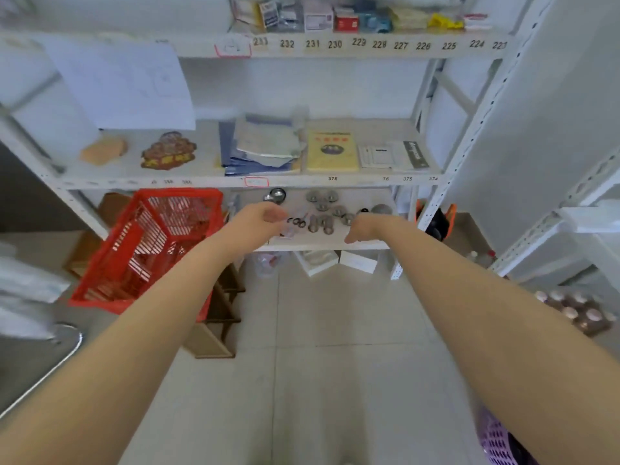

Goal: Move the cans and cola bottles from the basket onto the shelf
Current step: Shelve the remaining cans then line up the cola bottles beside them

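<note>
A red slatted basket (147,250) stands tilted on a wooden stool at the left, its inside blurred. On the low white shelf (322,245) several cans (327,213) stand seen from above, and one larger can (275,195) sits further back. My left hand (260,218) hovers at the shelf's left part with fingers loosely curled, holding nothing. My right hand (364,228) hangs over the shelf's right front edge, fingers pointing down, also holding nothing. No cola bottle shows clearly.
A wooden stool (218,317) stands under the basket. The middle shelf holds papers and a yellow booklet (332,151). Boxes (335,261) lie beneath the low shelf. A tray of bottles (577,310) sits on the floor at right, a purple basket (500,441) at bottom right.
</note>
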